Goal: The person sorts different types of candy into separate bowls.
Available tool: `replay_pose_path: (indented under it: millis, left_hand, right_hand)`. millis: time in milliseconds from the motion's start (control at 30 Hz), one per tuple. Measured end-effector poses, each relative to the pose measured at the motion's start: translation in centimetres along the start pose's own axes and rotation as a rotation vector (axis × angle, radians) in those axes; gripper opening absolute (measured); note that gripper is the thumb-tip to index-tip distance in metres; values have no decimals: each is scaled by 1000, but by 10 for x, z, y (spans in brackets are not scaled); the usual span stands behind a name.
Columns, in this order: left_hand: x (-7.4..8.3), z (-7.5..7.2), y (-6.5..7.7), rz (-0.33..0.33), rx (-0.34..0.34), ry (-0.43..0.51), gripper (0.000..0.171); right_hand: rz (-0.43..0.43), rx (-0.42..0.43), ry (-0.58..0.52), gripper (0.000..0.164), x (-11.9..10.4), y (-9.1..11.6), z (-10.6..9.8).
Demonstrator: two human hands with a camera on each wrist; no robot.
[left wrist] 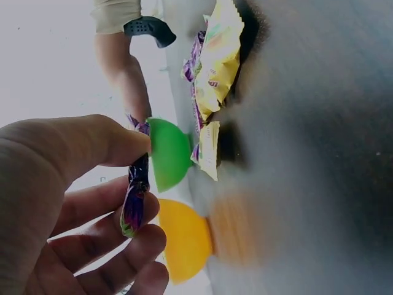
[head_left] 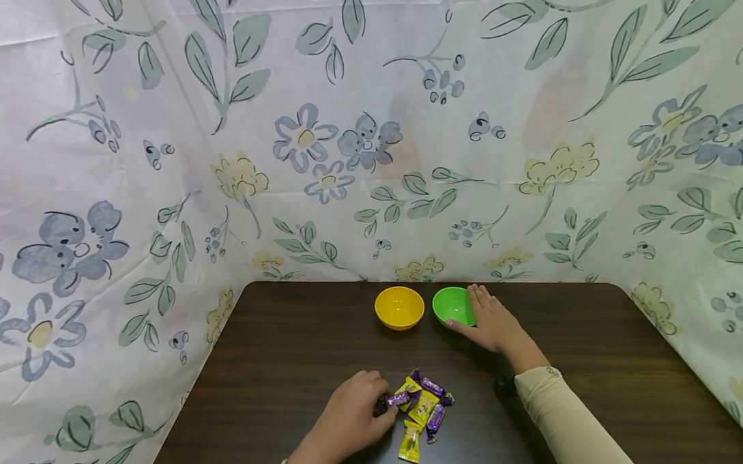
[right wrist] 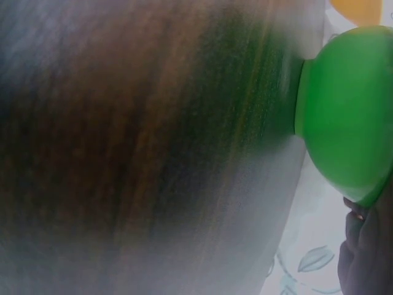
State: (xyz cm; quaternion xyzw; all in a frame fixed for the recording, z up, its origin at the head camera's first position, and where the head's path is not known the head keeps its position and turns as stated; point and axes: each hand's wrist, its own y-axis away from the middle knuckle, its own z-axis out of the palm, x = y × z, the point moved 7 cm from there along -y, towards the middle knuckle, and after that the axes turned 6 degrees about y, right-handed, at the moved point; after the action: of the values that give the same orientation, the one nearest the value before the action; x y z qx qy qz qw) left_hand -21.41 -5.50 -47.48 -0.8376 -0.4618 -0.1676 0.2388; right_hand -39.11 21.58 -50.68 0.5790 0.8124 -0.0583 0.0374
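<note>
My left hand [head_left: 354,410] pinches a purple-wrapped candy [left wrist: 136,200] between thumb and fingers, at the left side of a small candy pile. The pile has yellow-wrapped candies [head_left: 423,406] and purple ones [head_left: 436,418] lying close together. My right hand [head_left: 496,324] rests against the green bowl [head_left: 450,304], fingers straight along its right side and thumb at the near rim. Left of it stands a yellow bowl [head_left: 399,309]. Both bowls are upright, and the insides that show in the head view hold nothing.
A dark brown wooden table [head_left: 281,365] carries everything. Behind it and along both sides hangs a white cloth [head_left: 322,230] printed with flowers and leaves. The bowls stand near the table's far edge. A black strap [left wrist: 150,29] sits on the right wrist.
</note>
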Motion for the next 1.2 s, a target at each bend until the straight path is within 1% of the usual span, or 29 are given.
replay_pose_path:
  millis: [167, 267, 433, 567, 733, 967, 1200]
  left_hand:
    - [0, 0, -7, 46, 18, 32, 8]
    - [0, 0, -13, 63, 13, 51, 8]
    - [-1, -1, -25, 55, -4, 97, 10]
    - [-2, -1, -36, 46, 11, 124, 13]
    - [-3, 0, -48, 48, 42, 124, 13]
    - [-4, -3, -67, 40, 64, 109, 13]
    - [-3, -1, -88, 69, 81, 86, 13]
  right_hand:
    - [1, -1, -2, 110, -1, 1, -1]
    - [1, 2, 4, 110, -2, 1, -2]
    - [0, 0, 5, 109, -1, 1, -2]
    - [2, -1, 10, 109, 0, 1, -1]
    - [0, 0, 7, 109, 0, 0, 0]
    - [4, 3, 0, 109, 0, 0, -1]
    - [4, 9, -6, 109, 0, 0, -1]
